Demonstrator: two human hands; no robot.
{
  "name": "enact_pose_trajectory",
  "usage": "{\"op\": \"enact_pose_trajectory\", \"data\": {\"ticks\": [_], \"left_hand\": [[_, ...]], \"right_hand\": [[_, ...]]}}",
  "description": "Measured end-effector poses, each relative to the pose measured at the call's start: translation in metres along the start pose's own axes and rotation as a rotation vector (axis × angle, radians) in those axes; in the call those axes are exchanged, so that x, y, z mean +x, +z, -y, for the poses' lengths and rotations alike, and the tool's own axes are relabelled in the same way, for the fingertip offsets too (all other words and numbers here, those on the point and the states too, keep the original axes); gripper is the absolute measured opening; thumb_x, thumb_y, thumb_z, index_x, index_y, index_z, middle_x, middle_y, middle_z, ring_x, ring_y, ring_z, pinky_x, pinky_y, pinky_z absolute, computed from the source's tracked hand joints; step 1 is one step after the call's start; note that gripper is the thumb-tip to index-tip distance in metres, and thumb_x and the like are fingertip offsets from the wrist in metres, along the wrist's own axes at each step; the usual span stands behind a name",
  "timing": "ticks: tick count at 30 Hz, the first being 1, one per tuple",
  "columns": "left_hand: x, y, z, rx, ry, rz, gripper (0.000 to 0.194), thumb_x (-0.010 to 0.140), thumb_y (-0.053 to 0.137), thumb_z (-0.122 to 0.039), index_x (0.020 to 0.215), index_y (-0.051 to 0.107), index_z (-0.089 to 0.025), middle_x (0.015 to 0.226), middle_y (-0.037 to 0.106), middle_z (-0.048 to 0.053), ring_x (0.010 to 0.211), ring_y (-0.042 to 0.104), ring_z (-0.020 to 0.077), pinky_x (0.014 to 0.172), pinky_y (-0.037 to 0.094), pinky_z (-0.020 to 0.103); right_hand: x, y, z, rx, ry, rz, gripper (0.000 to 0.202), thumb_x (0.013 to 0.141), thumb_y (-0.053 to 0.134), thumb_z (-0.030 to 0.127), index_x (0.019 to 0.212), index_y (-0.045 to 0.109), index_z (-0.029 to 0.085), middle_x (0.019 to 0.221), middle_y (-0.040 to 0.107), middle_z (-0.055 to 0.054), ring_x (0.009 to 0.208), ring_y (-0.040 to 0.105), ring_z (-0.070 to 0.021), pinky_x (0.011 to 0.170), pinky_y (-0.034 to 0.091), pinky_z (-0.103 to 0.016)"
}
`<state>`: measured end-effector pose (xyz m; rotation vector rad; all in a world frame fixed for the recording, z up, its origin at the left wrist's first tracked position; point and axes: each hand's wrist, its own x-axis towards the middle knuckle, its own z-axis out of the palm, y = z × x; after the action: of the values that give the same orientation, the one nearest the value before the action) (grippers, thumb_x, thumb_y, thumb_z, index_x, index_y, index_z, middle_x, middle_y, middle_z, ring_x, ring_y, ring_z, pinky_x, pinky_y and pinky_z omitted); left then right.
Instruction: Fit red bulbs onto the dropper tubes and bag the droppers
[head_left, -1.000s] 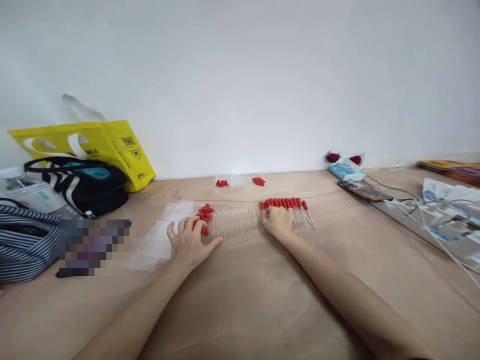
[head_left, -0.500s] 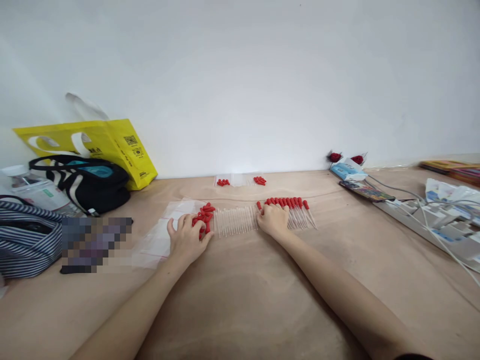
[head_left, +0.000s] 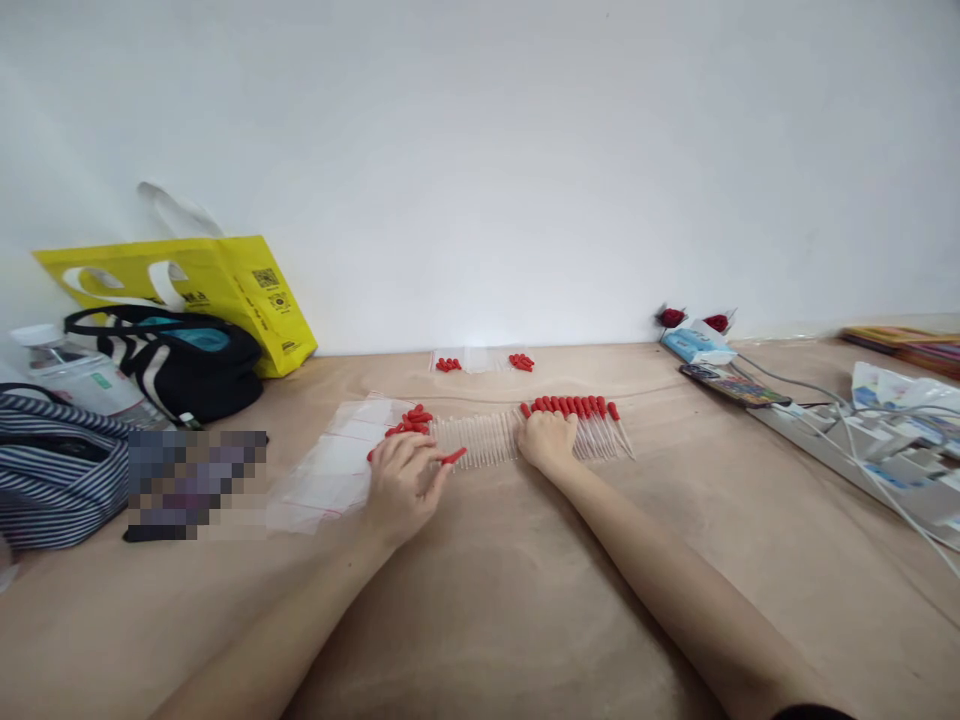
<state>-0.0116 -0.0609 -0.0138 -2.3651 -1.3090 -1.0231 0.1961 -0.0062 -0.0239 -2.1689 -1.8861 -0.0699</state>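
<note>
My left hand (head_left: 405, 487) pinches a red rubber dropper bulb (head_left: 455, 456) between thumb and finger, over the left part of a row of thin clear glass tubes (head_left: 480, 440). Behind its knuckles lies a pile of loose red bulbs (head_left: 415, 417) on clear plastic bags (head_left: 322, 470). My right hand (head_left: 549, 437) is closed at the left end of the red-capped droppers (head_left: 592, 408). A dropper's red bulb (head_left: 525, 409) pokes out just above its fingers; the tube below is hidden by the hand.
Two small groups of red bulbs (head_left: 448, 365) lie on clear bags by the wall. To the left stand a yellow bag (head_left: 277, 310), a black bag (head_left: 217, 375) and a striped pouch (head_left: 60, 480). A power strip (head_left: 862, 460) with cables lies at the right, near a blue tissue pack (head_left: 697, 345).
My left hand has moved right from the pile of loose bulbs, bringing one red bulb over the glass tubes. My right hand stays in nearly the same place.
</note>
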Motion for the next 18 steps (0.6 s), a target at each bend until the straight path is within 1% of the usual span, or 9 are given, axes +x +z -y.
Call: {"op": "enact_pose_trajectory", "data": {"ticks": [2,4,5,7,9,11,13,15,18], "left_hand": [[-0.005,0.005,-0.008,-0.129,0.049,0.106,0.011,0.080,0.051,-0.024,0.081,0.061,-0.020,0.091,0.061,0.005,0.094,0.052,0.0210,0.086,0.037,0.038],[-0.009,0.009,-0.014,-0.208,0.083,0.204,0.011,0.080,0.050,-0.023,0.082,0.061,-0.021,0.093,0.061,0.004,0.094,0.051,0.0207,0.085,0.037,0.038],[-0.010,0.011,-0.016,-0.234,0.092,0.242,0.010,0.079,0.051,-0.022,0.082,0.060,-0.021,0.093,0.060,0.004,0.094,0.051,0.0209,0.084,0.038,0.038],[-0.011,0.012,-0.018,-0.267,0.091,0.290,0.009,0.078,0.052,-0.021,0.081,0.060,-0.021,0.094,0.060,0.005,0.094,0.051,0.0214,0.084,0.038,0.039],[-0.011,0.012,-0.019,-0.281,0.075,0.313,0.009,0.075,0.053,-0.021,0.082,0.060,-0.021,0.095,0.059,0.005,0.094,0.051,0.0219,0.084,0.038,0.040],[-0.011,0.011,-0.019,-0.277,0.067,0.319,0.014,0.074,0.056,-0.022,0.086,0.061,-0.020,0.097,0.059,0.006,0.094,0.051,0.0228,0.084,0.039,0.041],[-0.011,0.013,-0.019,-0.257,0.080,0.322,0.022,0.073,0.058,-0.026,0.094,0.061,-0.020,0.101,0.059,0.007,0.097,0.050,0.0242,0.085,0.038,0.042],[-0.011,0.015,-0.020,-0.231,0.098,0.325,0.027,0.076,0.057,-0.031,0.100,0.062,-0.020,0.104,0.059,0.008,0.099,0.050,0.0249,0.085,0.038,0.043],[-0.011,0.020,-0.022,-0.190,0.097,0.330,0.024,0.080,0.053,-0.032,0.098,0.065,-0.021,0.107,0.059,0.008,0.099,0.050,0.0250,0.083,0.040,0.043]], "right_hand": [[-0.005,-0.003,-0.003,-0.003,-0.013,-0.006,0.031,0.082,0.038,0.022,0.091,0.063,0.005,0.091,0.064,-0.021,0.089,0.055,-0.0275,0.078,0.025,-0.039],[-0.015,-0.007,-0.011,0.016,-0.084,-0.034,0.029,0.083,0.039,0.023,0.090,0.062,0.007,0.091,0.063,-0.019,0.088,0.054,-0.0267,0.076,0.027,-0.038],[-0.022,-0.008,-0.017,0.040,-0.152,-0.055,0.028,0.083,0.040,0.024,0.088,0.062,0.008,0.090,0.063,-0.017,0.088,0.053,-0.0258,0.074,0.028,-0.036],[-0.037,-0.008,-0.030,0.121,-0.340,-0.096,0.022,0.083,0.044,0.025,0.080,0.061,0.012,0.085,0.063,-0.012,0.084,0.052,-0.0228,0.071,0.031,-0.032],[-0.052,-0.008,-0.044,0.196,-0.509,-0.120,0.018,0.083,0.047,0.026,0.075,0.059,0.016,0.078,0.062,-0.008,0.077,0.051,-0.0197,0.068,0.032,-0.030],[-0.064,-0.008,-0.056,0.236,-0.602,-0.126,0.016,0.083,0.049,0.026,0.073,0.058,0.017,0.073,0.060,-0.005,0.074,0.049,-0.0182,0.066,0.033,-0.029],[-0.071,-0.009,-0.062,0.257,-0.645,-0.118,0.016,0.082,0.050,0.026,0.072,0.058,0.017,0.071,0.059,-0.004,0.072,0.048,-0.0172,0.066,0.034,-0.029],[-0.074,-0.009,-0.065,0.276,-0.673,-0.117,0.015,0.082,0.051,0.028,0.076,0.059,0.017,0.073,0.058,-0.004,0.073,0.048,-0.0167,0.066,0.035,-0.029],[-0.074,-0.008,-0.063,0.320,-0.705,-0.136,0.019,0.081,0.053,0.032,0.090,0.063,0.019,0.077,0.057,-0.005,0.073,0.048,-0.0163,0.066,0.036,-0.028]]}}
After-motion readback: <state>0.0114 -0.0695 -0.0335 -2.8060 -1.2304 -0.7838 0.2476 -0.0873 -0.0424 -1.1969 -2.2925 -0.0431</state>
